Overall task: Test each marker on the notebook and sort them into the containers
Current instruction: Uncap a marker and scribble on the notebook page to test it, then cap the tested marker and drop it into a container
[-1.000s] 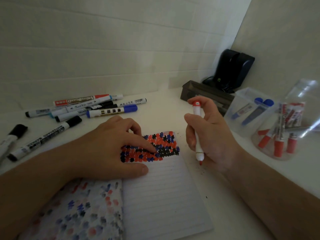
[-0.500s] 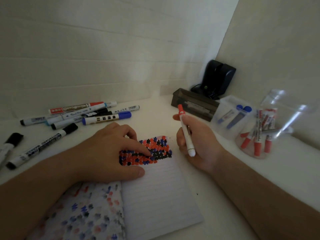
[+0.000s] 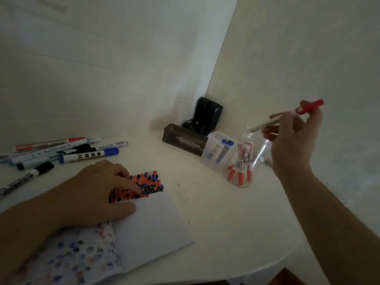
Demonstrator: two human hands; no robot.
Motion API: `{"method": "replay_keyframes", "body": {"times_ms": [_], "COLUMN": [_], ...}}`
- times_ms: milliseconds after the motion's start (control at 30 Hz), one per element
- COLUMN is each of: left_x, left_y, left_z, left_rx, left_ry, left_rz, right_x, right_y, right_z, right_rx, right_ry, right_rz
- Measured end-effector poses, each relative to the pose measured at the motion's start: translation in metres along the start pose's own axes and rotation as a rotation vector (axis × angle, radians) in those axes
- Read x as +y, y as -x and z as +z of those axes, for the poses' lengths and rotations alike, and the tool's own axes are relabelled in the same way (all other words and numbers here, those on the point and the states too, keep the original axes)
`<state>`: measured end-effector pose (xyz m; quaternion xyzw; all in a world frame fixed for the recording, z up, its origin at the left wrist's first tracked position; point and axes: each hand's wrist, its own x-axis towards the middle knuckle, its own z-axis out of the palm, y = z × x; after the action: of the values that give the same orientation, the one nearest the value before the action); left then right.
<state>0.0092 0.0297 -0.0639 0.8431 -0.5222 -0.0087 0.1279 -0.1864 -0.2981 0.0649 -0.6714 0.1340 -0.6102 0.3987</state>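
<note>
My right hand point(image 3: 292, 140) holds a red-capped white marker point(image 3: 287, 117) in the air, tip end pointing down-left over the rim of a clear round container point(image 3: 244, 182) that holds several red markers. Next to it on the left stands a clear square container point(image 3: 211, 149) with blue markers inside. My left hand point(image 3: 98, 192) lies flat on the open lined notebook point(image 3: 152, 223), fingers on a patch of red, blue and black test marks point(image 3: 141, 186). A pile of several loose markers point(image 3: 61, 151) lies at the far left of the white table.
A dark rectangular box point(image 3: 183, 138) and a black device point(image 3: 207, 113) with a cable sit in the back corner where two white walls meet. The table's rounded front edge point(image 3: 267, 264) curves at lower right. Small ink specks point(image 3: 183, 194) dot the table beside the notebook.
My right hand has lifted the red marker from beside the notebook and carried it right and up, over the clear round container. The left hand has stayed on the notebook.
</note>
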Motion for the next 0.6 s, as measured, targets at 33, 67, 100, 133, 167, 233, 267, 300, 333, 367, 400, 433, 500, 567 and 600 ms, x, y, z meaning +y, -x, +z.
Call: {"method": "replay_keyframes", "body": {"times_ms": [33,67,100,133,167,233,267,300,333,367,400,433,500,567,600], "left_x": [0.001,0.001,0.001,0.001,0.001,0.001,0.002,0.002,0.002,0.003,0.002,0.002,0.002,0.003,0.003], "left_y": [0.001,0.001,0.001,0.001,0.001,0.002,0.002,0.003,0.003,0.003,0.003,0.003,0.002,0.002,0.002], "left_z": [0.001,0.001,0.002,0.002,0.002,0.001,0.001,0.0,0.0,0.0,0.0,0.0,0.002,0.003,0.003], "left_rx": [0.002,0.008,0.014,0.023,0.033,0.047,0.048,0.049,0.051,0.054,0.06,0.068,0.087,0.095,0.092], "left_ry": [0.011,0.018,0.022,0.029,0.039,0.055,0.06,0.069,0.083,0.098,0.113,0.125,0.135,0.146,0.16], "left_rz": [0.004,0.007,0.008,0.005,0.0,-0.004,-0.004,-0.004,-0.007,-0.009,-0.008,-0.005,0.001,-0.004,-0.011], "right_x": [0.001,0.005,0.01,0.016,0.022,0.031,0.033,0.034,0.033,0.031,0.029,0.027,0.022,0.019,0.018], "right_y": [-0.008,-0.015,-0.02,-0.022,-0.022,-0.02,-0.02,-0.02,-0.02,-0.021,-0.022,-0.022,-0.022,-0.022,-0.021], "right_z": [-0.009,-0.015,-0.019,-0.022,-0.023,-0.023,-0.023,-0.022,-0.02,-0.019,-0.017,-0.014,-0.008,-0.002,0.001], "right_rx": [0.039,0.062,0.063,0.039,-0.008,-0.087,-0.094,-0.085,-0.069,-0.054,-0.045,-0.042,-0.037,-0.028,-0.015], "right_ry": [0.039,0.096,0.165,0.241,0.31,0.388,0.389,0.366,0.34,0.327,0.328,0.341,0.387,0.423,0.443], "right_rz": [-0.044,-0.065,-0.06,-0.031,0.019,0.127,0.165,0.186,0.191,0.184,0.168,0.147,0.111,0.13,0.142]}}
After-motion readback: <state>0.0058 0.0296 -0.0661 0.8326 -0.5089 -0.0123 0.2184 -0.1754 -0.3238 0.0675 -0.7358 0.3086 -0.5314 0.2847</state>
